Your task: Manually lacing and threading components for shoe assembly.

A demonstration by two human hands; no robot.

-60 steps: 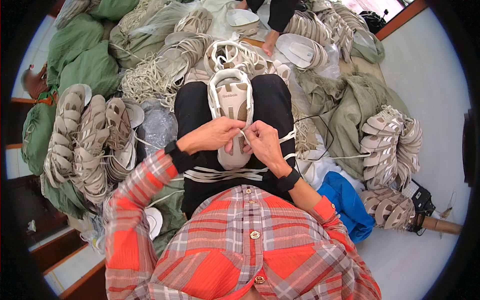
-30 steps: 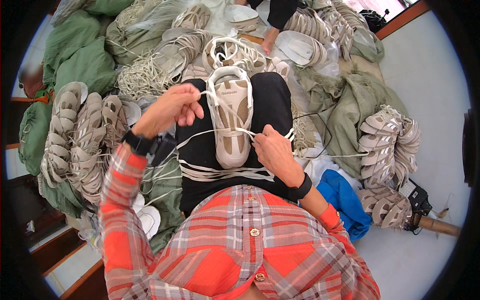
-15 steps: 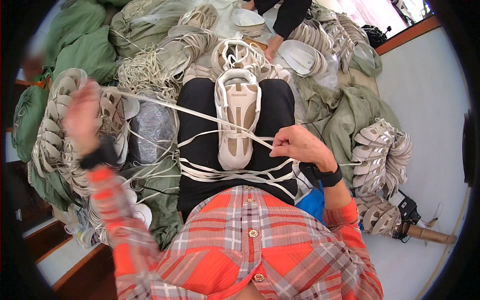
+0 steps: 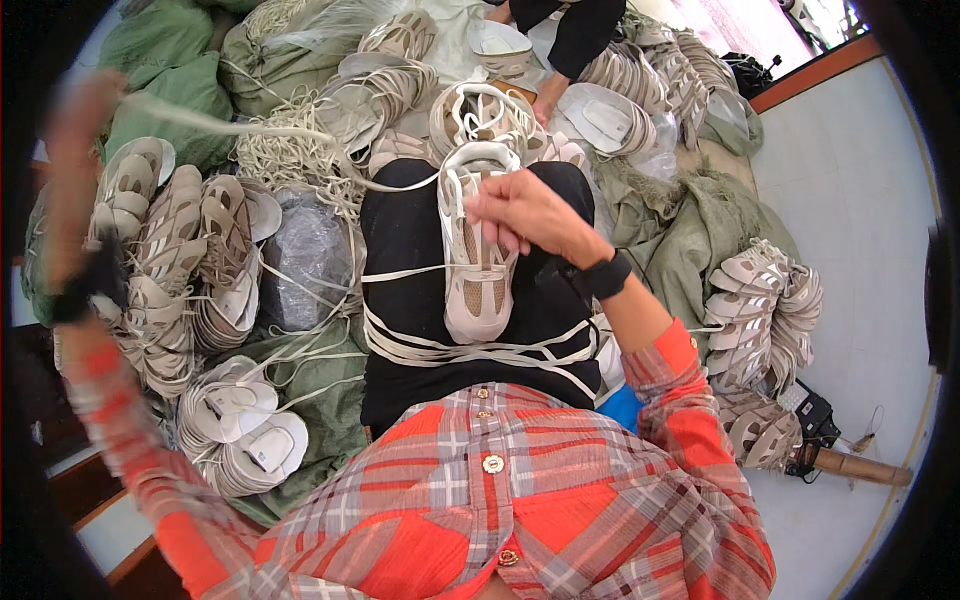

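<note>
A beige and white sneaker upper (image 4: pixel 478 315) lies lengthwise between my thighs, its toe toward me. My right hand (image 4: pixel 525 215) is over its tongue, thumb and fingers pinched together; what they hold is hidden. Blurred by motion, my left hand (image 4: pixel 85 125) is raised at the far left. A cream shoelace (image 4: pixel 215 127) runs from it in a loose curve back to the upper's left side. Another flat lace (image 4: pixel 410 272) crosses my left thigh to the upper. Several loose laces (image 4: pixel 480 353) lie across my lap below the toe.
Stacks of shoe uppers stand at left (image 4: pixel 165 260) and right (image 4: pixel 745 310). A tangle of laces (image 4: pixel 290 150) lies beyond my left knee. Beside it is a plastic-wrapped bundle (image 4: pixel 308 260). Another person's hand (image 4: pixel 548 97) shows at the back. Green sacks (image 4: pixel 690 230) lie around.
My left hand has swung up and away to the left, drawing the lace out. My right hand has moved from the lace near the toe up and left onto the tongue.
</note>
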